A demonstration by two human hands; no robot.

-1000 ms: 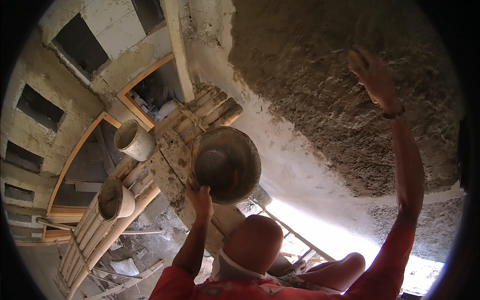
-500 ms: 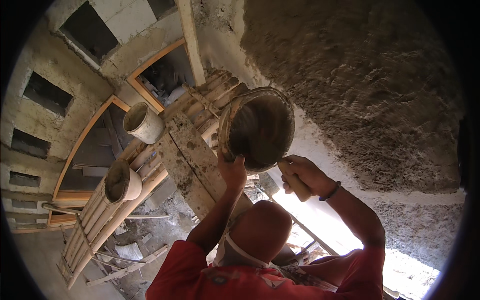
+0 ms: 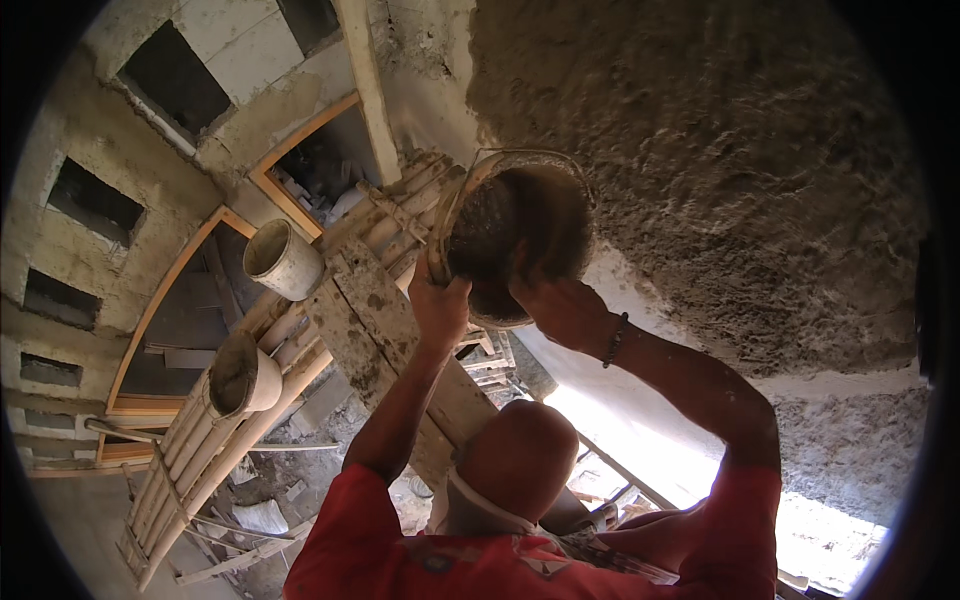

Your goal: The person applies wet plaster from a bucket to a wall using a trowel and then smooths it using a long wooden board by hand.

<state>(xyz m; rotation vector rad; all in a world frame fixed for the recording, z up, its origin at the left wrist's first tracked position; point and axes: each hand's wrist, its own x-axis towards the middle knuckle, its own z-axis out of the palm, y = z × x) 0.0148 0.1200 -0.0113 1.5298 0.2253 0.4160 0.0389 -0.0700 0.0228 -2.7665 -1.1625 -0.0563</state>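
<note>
Your left hand (image 3: pixel 438 308) grasps bucket (image 3: pixel 520 205) rim at seven o'clock; bucket sits twelve o'clock from your head. Your right hand (image 3: pixel 565 312) at bucket's mouth, five o'clock; cannot tell its grip. Pale pails (image 3: pixel 300 272) toward ten.

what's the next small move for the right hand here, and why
Probably a scooping stroke inside the bucket: the right hand already reaches over the near side of its mouth, while the left hand grips its edge. The inside is too dark to show how much it holds.
</note>
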